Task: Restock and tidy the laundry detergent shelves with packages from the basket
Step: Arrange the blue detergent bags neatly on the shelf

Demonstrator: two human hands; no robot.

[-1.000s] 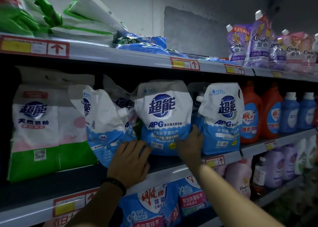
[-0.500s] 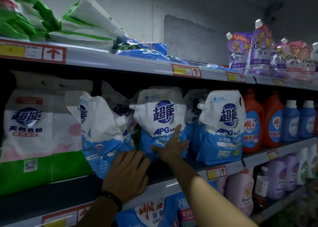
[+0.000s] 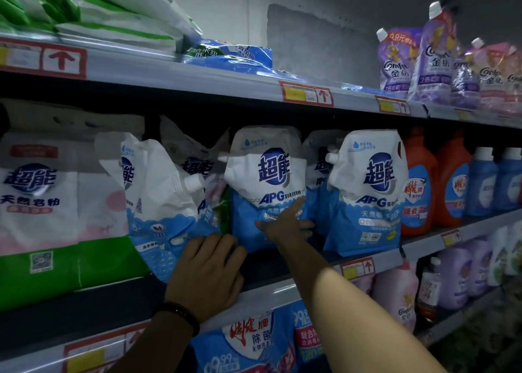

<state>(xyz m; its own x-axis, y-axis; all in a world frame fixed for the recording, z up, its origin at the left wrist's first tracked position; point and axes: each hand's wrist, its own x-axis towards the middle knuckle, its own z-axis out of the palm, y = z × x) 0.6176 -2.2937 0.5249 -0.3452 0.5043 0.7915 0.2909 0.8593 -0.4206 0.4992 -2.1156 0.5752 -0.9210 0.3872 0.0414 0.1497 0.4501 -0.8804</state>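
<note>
Head view: centre pouch (image 3: 265,186) stands upright at frame centre on the middle shelf (image 3: 84,304), long axis vertical, white top, blue base, spout left. Right hand (image 3: 285,227), nearer, presses its lower front with straight fingers, gripping nothing. Left hand (image 3: 209,271) rests, fingers relaxed, against the tilted pouch (image 3: 158,203) at left.

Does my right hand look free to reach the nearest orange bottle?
Probably yes: the right hand merely touches the middle pouch, holding nothing, and the orange bottle stands unblocked at the shelf edge.
</note>
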